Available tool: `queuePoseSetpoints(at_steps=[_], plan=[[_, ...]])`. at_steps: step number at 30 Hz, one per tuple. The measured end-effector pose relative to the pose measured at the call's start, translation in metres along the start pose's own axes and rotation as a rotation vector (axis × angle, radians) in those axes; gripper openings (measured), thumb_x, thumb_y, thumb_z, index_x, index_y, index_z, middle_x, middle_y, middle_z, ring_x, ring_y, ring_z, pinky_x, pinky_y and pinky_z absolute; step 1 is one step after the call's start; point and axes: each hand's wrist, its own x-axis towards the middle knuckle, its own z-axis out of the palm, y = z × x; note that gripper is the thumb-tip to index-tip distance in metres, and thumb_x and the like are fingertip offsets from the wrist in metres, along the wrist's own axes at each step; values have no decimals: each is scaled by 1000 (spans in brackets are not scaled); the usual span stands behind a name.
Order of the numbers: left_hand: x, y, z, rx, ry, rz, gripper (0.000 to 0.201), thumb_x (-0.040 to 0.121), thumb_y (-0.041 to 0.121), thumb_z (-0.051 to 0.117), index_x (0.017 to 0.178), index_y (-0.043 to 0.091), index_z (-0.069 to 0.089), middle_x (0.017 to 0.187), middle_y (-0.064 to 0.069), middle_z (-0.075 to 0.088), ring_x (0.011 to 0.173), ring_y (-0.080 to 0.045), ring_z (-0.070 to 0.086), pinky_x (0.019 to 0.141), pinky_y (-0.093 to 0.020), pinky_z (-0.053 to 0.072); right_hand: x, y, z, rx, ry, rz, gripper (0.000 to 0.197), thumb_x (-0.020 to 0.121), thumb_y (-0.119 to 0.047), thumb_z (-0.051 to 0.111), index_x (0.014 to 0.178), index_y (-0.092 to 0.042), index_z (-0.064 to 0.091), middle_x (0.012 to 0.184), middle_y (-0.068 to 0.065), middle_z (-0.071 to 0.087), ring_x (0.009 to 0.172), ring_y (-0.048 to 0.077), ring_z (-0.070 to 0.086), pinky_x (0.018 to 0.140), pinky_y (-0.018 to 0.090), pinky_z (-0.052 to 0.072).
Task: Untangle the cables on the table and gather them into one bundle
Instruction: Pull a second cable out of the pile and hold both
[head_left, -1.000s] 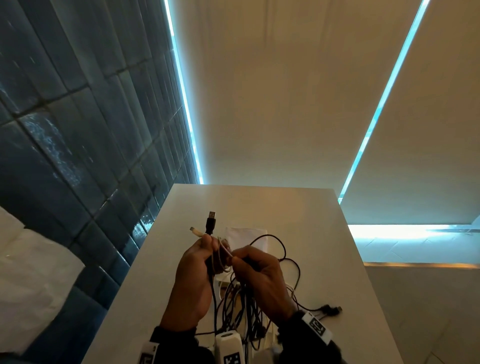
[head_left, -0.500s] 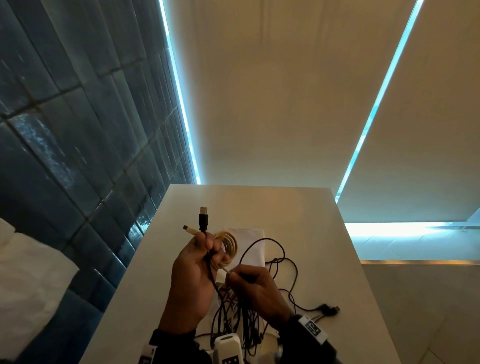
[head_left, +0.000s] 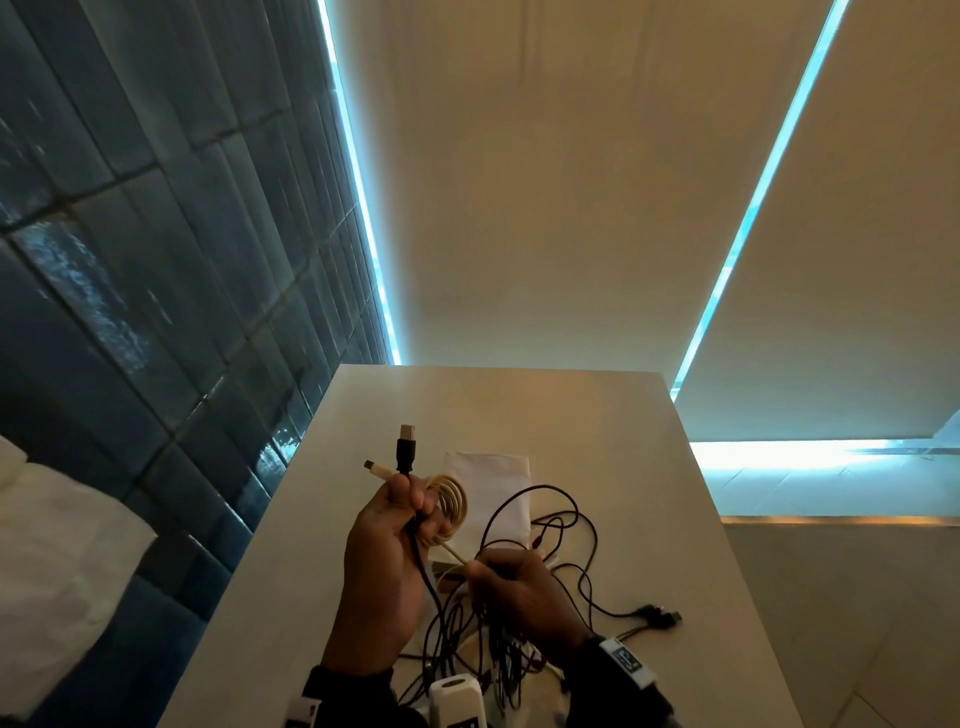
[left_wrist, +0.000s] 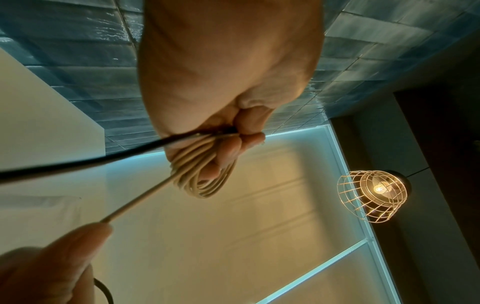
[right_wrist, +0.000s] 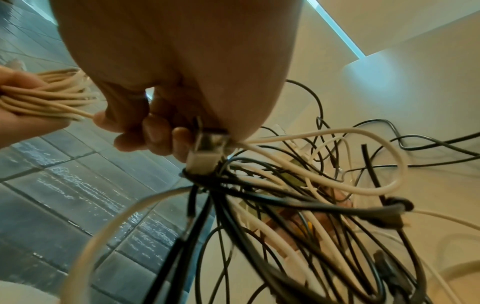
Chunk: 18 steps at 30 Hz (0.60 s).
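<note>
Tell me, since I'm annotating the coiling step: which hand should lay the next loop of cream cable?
Right. The right hand already pinches the cream cable strand running taut from the coil. The left hand is occupied gripping that coil and a black USB cable.

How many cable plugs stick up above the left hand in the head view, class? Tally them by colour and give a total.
Black plug: 1
Cream plug: 1
Total above the left hand: 2
The tangle of cables under the right hand is too knotted to count.
</note>
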Motion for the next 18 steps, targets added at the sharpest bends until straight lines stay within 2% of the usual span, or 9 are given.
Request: queuePoseSetpoints(at_steps=[2, 5, 7, 9, 12, 14, 16, 18], plan=[[0, 0, -1, 6, 6, -1, 29, 89, 29, 42, 65, 13, 46, 64, -2, 40, 52, -13, 34, 67, -34, 33, -2, 3, -2, 10, -19, 34, 28, 88, -45, 61, 64, -33, 69, 63, -8, 60, 60, 9, 52, 59, 24, 42], [-1, 1, 1, 10, 9, 13, 32, 94, 24, 38, 66, 12, 45, 63, -1, 41, 51, -12, 33, 67, -34, 33, -6, 10, -4, 41, -33, 91, 34, 93, -35, 59, 61, -32, 69, 63, -1, 57, 58, 13, 52, 60, 27, 43], [-2, 2, 2, 14, 9, 21, 38, 98, 20, 35, 63, 13, 47, 62, -1, 41, 51, -13, 33, 67, -34, 33, -9, 13, -2, 56, -38, 100, 35, 92, -40, 59, 60, -31, 68, 64, 5, 52, 57, 12, 49, 57, 24, 42], [-2, 2, 2, 16, 9, 18, 42, 100, 19, 33, 61, 14, 49, 61, -1, 41, 51, -13, 34, 67, -34, 33, -10, 14, -1, 68, -21, 104, 31, 90, -45, 58, 63, -33, 70, 69, 8, 51, 61, 13, 50, 60, 24, 45], [-3, 3, 0, 13, 12, 15, 38, 99, 21, 34, 64, 13, 46, 61, -1, 41, 51, -13, 34, 68, -34, 33, -9, 19, 0, 90, -10, 88, 29, 94, -36, 57, 70, -34, 73, 75, 14, 53, 67, 17, 55, 65, 24, 50], [-4, 4, 0, 19, 16, 17, 37, 100, 21, 33, 66, 12, 44, 61, -1, 39, 52, -13, 32, 68, -34, 32, -8, 25, 1, 78, 18, 97, 28, 90, -44, 59, 75, -26, 74, 75, 21, 57, 70, 28, 58, 66, 32, 54], [-6, 4, 0, 26, 20, 19, 37, 100, 21, 32, 66, 12, 43, 62, -2, 38, 52, -13, 32, 67, -34, 32, -7, 32, 1, 37, 43, 107, 37, 89, -48, 59, 78, -14, 72, 79, 27, 62, 71, 38, 61, 71, 50, 53], [-7, 4, 0, 32, 19, 19, 37, 100, 21, 32, 66, 12, 44, 62, -2, 38, 52, -13, 31, 66, -34, 31, -8, 38, 0, -16, 48, 106, 40, 89, -49, 58, 76, -12, 68, 81, 28, 63, 73, 43, 62, 73, 56, 52]])
